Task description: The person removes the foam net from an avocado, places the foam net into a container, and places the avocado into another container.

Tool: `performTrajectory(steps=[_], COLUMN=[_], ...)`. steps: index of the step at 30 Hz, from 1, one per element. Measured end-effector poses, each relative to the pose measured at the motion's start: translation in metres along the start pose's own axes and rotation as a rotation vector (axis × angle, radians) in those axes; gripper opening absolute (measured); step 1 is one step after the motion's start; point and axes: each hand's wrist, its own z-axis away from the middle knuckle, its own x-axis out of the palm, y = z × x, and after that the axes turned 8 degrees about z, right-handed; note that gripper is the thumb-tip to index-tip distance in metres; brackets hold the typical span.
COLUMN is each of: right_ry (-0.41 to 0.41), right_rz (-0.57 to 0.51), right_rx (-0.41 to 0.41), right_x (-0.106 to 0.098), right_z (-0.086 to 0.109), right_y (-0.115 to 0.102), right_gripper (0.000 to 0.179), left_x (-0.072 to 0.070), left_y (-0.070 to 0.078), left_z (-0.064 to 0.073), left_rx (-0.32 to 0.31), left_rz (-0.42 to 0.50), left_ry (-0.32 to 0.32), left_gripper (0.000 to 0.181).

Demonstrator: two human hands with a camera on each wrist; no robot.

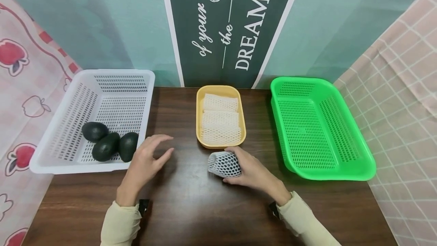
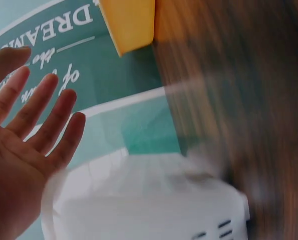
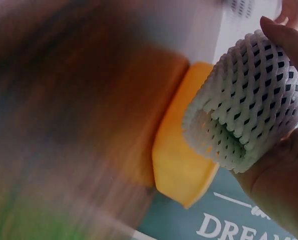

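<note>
My right hand [image 1: 250, 171] grips a dark avocado wrapped in a white foam net sleeve [image 1: 225, 164], just in front of the yellow tray. In the right wrist view the net [image 3: 246, 100] bulges around the dark fruit, and its near end is open. My left hand [image 1: 146, 160] hovers by the front right corner of the white basket [image 1: 150, 98], thumb and fingers spread apart with nothing between them. In the left wrist view that hand [image 2: 31, 135] shows its empty palm. Three bare avocados [image 1: 106, 147] lie in the basket's front part.
A yellow tray [image 1: 198, 124] at the back middle holds several flat foam nets [image 1: 221, 119]. To the right stands a green basket [image 1: 283, 139] with nothing in it. All rest on a dark wooden table [image 1: 191, 208] against a printed cloth backdrop [image 1: 136, 29].
</note>
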Motion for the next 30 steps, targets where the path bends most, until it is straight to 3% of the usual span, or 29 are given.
performTrajectory(steps=[10, 20, 26, 30], right_ry=[-0.075, -0.103, -0.130, -0.104], right_rz=[0.006, -0.044, -0.070, -0.033], right_rx=[0.005, 0.004, -0.007, -0.018], right_x=[0.018, 0.027, 0.017, 0.008], right_z=[-0.003, -0.006, -0.003, 0.000], right_y=[0.004, 0.008, 0.013, 0.019], right_gripper=[0.083, 0.083, 0.094, 0.086], left_x=[0.026, 0.067, 0.080, 0.083], left_y=[0.006, 0.021, 0.023, 0.023], left_z=[0.006, 0.012, 0.014, 0.014], left_rx=[-0.021, -0.047, -0.019, -0.032], left_rz=[0.040, 0.213, 0.230, 0.228], left_ry=[-0.108, -0.284, -0.309, -0.302], left_gripper=[0.034, 0.025, 0.024, 0.024])
